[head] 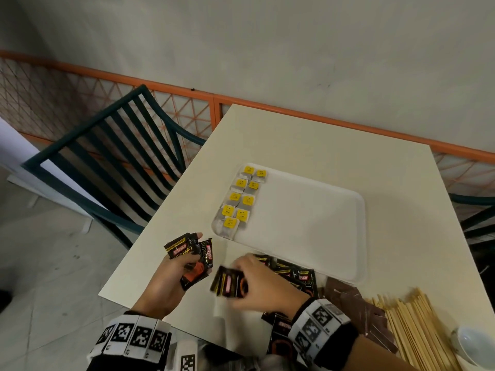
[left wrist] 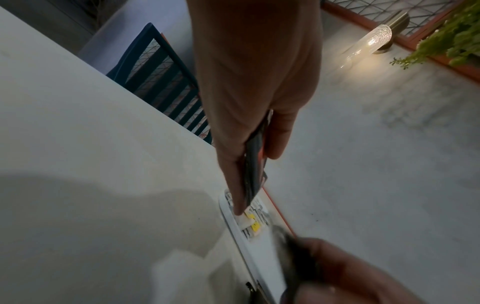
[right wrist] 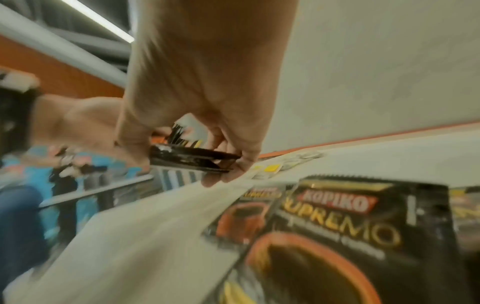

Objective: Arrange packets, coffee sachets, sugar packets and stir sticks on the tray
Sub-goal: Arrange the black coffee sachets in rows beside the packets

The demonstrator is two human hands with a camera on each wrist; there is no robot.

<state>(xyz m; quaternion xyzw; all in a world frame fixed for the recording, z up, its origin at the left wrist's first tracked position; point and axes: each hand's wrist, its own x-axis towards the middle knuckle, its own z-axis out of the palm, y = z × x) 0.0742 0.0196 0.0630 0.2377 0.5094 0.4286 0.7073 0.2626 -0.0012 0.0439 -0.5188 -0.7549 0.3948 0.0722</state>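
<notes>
My left hand [head: 171,277] grips a fan of black Kopiko coffee sachets [head: 191,257] above the table's near left corner; the left wrist view shows the sachets [left wrist: 255,160] edge-on between thumb and fingers. My right hand [head: 257,282] pinches a few more black sachets [head: 230,282], blurred, just right of the left hand, and they show as a flat stack [right wrist: 192,158] in the right wrist view. More sachets [head: 297,274] lie on the table by the white tray [head: 308,226]. Yellow-tagged tea bags [head: 239,200] line the tray's left side.
Brown sugar packets [head: 356,301] and a pile of wooden stir sticks [head: 412,325] lie at the near right, beside a white bowl [head: 474,344]. A dark green chair [head: 112,156] stands left of the table; another chair [head: 476,215] is at the right. An orange railing [head: 321,119] runs behind.
</notes>
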